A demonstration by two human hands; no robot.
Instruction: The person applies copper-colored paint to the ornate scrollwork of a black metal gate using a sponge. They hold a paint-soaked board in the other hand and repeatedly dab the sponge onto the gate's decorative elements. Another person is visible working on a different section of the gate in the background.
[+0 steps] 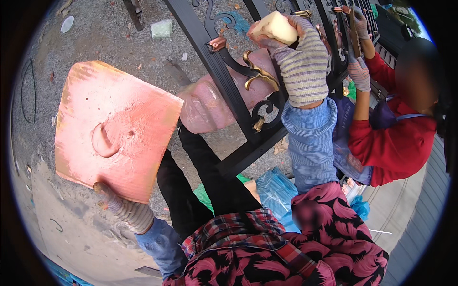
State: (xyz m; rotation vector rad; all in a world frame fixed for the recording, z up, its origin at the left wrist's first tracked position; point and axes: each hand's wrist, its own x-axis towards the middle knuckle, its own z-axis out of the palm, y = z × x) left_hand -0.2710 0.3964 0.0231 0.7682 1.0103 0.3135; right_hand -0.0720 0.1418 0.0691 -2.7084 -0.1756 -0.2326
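Observation:
My left hand [126, 209], in a striped knit glove, grips the lower edge of a cardboard square [119, 157]. Pink-copper paint coats its upper face, with a thick wet smear [102, 140] near the middle. My right hand [305, 66], gloved the same way, is closed around a pale yellow foam sponge [279, 28] stained pink along one side. That sponge is over the black metal gate [205, 57]; whether it touches the bars I cannot tell. Below it, a scrolled leaf ornament [260, 78] is coloured gold, and a small collar [217, 44] on a scroll is copper.
Under the gate lies a pink bundle wrapped in clear plastic [202, 107]. On the right, a co-worker in red sleeves [391, 148] holds a thin flat piece [354, 35] at the gate with gloved hands. Blue plastic bags [276, 190] lie beside my legs, on gravelly ground with scraps.

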